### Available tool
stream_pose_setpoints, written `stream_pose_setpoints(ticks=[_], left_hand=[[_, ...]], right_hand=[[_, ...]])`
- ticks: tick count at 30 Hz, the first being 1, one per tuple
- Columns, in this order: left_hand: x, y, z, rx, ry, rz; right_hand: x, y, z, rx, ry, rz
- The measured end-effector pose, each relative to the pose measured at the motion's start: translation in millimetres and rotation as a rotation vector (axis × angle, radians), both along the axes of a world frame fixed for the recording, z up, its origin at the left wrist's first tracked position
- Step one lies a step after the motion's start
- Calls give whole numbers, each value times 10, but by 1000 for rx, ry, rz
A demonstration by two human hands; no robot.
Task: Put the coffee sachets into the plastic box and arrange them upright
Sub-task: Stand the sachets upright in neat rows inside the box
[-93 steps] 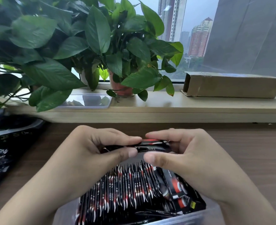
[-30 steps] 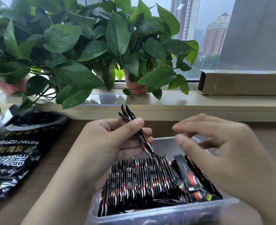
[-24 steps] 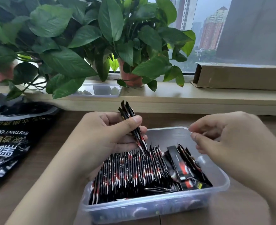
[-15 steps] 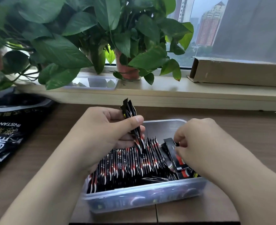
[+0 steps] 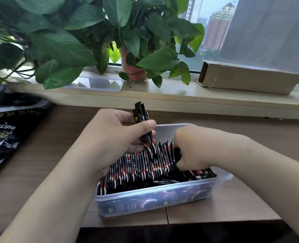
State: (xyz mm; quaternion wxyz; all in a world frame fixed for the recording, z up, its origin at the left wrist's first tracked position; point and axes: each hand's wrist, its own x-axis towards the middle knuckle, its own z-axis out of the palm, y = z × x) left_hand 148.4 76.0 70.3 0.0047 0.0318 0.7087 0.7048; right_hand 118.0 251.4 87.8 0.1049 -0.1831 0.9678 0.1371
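"Where were the coffee sachets (image 5: 138, 165)?"

"Most stood upright in a row inside the plastic box (image 5: 154, 199) on the table (image 5: 250, 123). The left hand (image 5: 117, 137) pinched a small bundle (image 5: 145, 127) above them."

"And the right hand (image 5: 192, 149)?"

"Its fingers were buried among sachets at the row's right end. I couldn't tell if they gripped any."

Brown wood-grain tabletop (image 5: 57, 155), one seam (image 5: 166, 215) running to the near edge. Clear plastic box (image 5: 154, 199) sits near centre, over that seam. Black instant-coffee bag (image 5: 3, 137) lies flat far left, well apart, partly cut off.
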Motion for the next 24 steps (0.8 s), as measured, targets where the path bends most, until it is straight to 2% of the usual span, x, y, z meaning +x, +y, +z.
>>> stream_pose_setpoints(ticks=[7, 11, 16, 18, 24], left_hand=[[-6, 1, -18, -15, 19, 4], [-15, -9, -28, -20, 15, -1], [-34, -23, -37, -18, 4, -11], [-32, -22, -35, -7, 1, -16], [-36, -19, -33, -22, 15, -26]], right_hand=[[-23, 33, 69, -135, 61, -65], [-63, 77, 113, -232, 31, -119], [-8, 207, 242, -459, 17, -239], [61, 278, 278, -607, 30, -270], [310, 169, 251, -1257, 80, -248]])
